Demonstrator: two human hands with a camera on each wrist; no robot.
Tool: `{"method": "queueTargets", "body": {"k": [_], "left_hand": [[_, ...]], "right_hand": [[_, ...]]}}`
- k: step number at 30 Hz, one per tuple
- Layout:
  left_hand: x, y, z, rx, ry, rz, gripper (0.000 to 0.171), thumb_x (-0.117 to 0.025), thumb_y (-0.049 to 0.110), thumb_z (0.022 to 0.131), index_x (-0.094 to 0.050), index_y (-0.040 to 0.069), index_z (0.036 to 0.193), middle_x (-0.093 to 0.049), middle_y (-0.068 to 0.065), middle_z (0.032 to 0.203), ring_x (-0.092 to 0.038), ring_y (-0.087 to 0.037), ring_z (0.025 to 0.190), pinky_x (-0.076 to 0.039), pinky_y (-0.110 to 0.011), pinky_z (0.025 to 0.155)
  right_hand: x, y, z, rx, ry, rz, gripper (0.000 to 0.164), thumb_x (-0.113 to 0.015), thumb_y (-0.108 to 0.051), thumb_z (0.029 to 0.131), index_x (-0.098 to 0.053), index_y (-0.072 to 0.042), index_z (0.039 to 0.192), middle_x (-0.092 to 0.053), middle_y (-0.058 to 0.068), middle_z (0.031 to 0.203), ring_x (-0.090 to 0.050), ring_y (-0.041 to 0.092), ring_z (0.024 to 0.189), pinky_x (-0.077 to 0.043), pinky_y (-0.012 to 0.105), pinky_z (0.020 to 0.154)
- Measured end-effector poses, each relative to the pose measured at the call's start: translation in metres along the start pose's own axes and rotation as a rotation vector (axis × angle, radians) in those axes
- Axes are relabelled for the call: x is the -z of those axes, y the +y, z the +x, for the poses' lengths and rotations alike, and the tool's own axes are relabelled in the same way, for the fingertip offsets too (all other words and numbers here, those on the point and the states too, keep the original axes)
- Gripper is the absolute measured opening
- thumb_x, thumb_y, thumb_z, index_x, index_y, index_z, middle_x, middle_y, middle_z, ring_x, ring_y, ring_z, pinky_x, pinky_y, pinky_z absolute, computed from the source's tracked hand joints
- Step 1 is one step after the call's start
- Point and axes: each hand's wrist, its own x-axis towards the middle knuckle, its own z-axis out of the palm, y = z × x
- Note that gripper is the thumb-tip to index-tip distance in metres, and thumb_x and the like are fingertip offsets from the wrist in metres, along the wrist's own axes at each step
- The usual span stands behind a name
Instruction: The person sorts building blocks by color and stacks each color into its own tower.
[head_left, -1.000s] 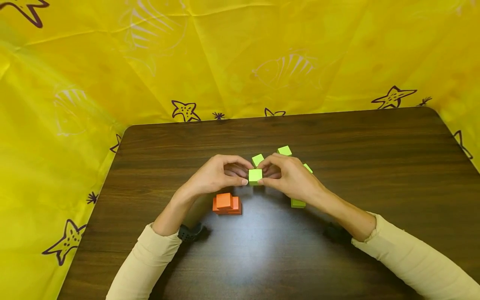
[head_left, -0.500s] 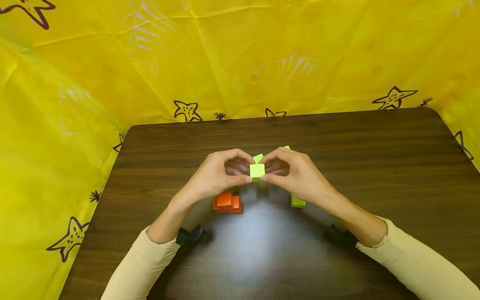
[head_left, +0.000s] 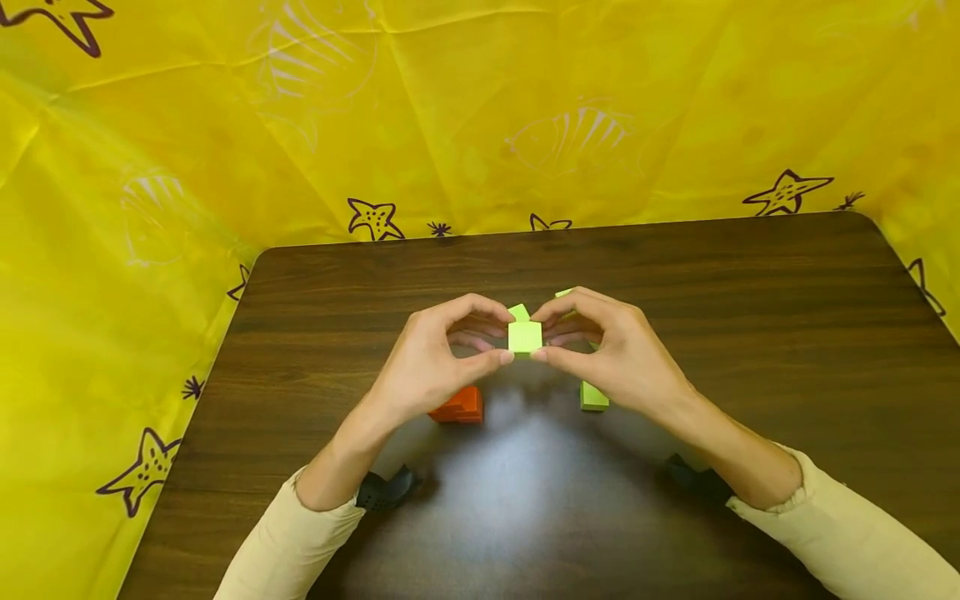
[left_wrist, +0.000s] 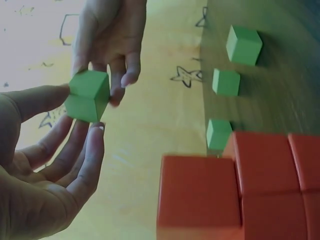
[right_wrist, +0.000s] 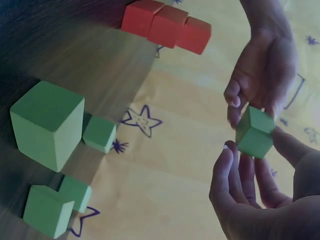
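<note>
Above the table, a light-green cube (head_left: pixel 525 337) is pinched between both hands. My left hand (head_left: pixel 427 358) holds its left side with thumb and fingertips. From the right, my right hand (head_left: pixel 615 350) grips it the same way, thumb at the near edge. In the left wrist view the cube (left_wrist: pixel 87 95) sits at the left thumb tip, the other hand reaching to its far side. The right wrist view shows the cube (right_wrist: pixel 255 132) slightly tilted between both sets of fingers.
Stacked orange-red blocks (head_left: pixel 463 406) stand on the dark wooden table (head_left: pixel 510 517), partly behind the left hand. Several green cubes rest nearby, including one green cube (head_left: pixel 595 396) under the right hand and another (head_left: pixel 519 312) behind the held one. Yellow patterned cloth (head_left: pixel 465 108) hangs beyond the table.
Both hands have lifted the green cube and shifted it slightly right and away; it looks larger now. The left hand now covers part of the orange-red blocks.
</note>
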Motion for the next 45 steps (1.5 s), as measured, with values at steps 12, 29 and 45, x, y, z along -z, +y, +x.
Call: {"method": "queueTargets", "body": {"k": [12, 29, 45], "left_hand": [[-0.024, 0.007, -0.012, -0.098, 0.071, -0.019, 0.033, -0.081, -0.001, 0.08, -0.069, 0.007, 0.11, -0.07, -0.002, 0.106, -0.067, -0.013, 0.095, -0.057, -0.028, 0.082], [-0.058, -0.006, -0.02, -0.021, 0.061, -0.111, 0.034, -0.079, -0.005, 0.081, -0.069, 0.007, 0.11, -0.068, -0.004, 0.108, -0.07, -0.017, 0.094, -0.059, -0.028, 0.077], [-0.08, -0.026, -0.031, 0.145, 0.088, -0.06, 0.034, -0.078, -0.003, 0.082, -0.068, 0.008, 0.113, -0.066, -0.005, 0.114, -0.071, -0.015, 0.093, -0.057, -0.023, 0.078]], "right_hand": [[0.007, -0.003, -0.02, 0.033, 0.033, -0.109, 0.037, -0.085, -0.003, 0.076, -0.07, -0.016, 0.107, -0.067, -0.007, 0.101, -0.07, 0.012, 0.088, -0.057, 0.029, 0.078], [0.012, 0.018, -0.045, 0.025, 0.036, -0.183, 0.036, -0.087, -0.006, 0.074, -0.071, -0.017, 0.103, -0.066, -0.01, 0.097, -0.068, 0.016, 0.084, -0.056, 0.023, 0.077], [0.006, 0.046, -0.053, 0.013, -0.005, -0.228, 0.033, -0.087, -0.007, 0.075, -0.072, -0.015, 0.103, -0.067, -0.008, 0.095, -0.067, 0.017, 0.082, -0.056, 0.024, 0.076]]}}
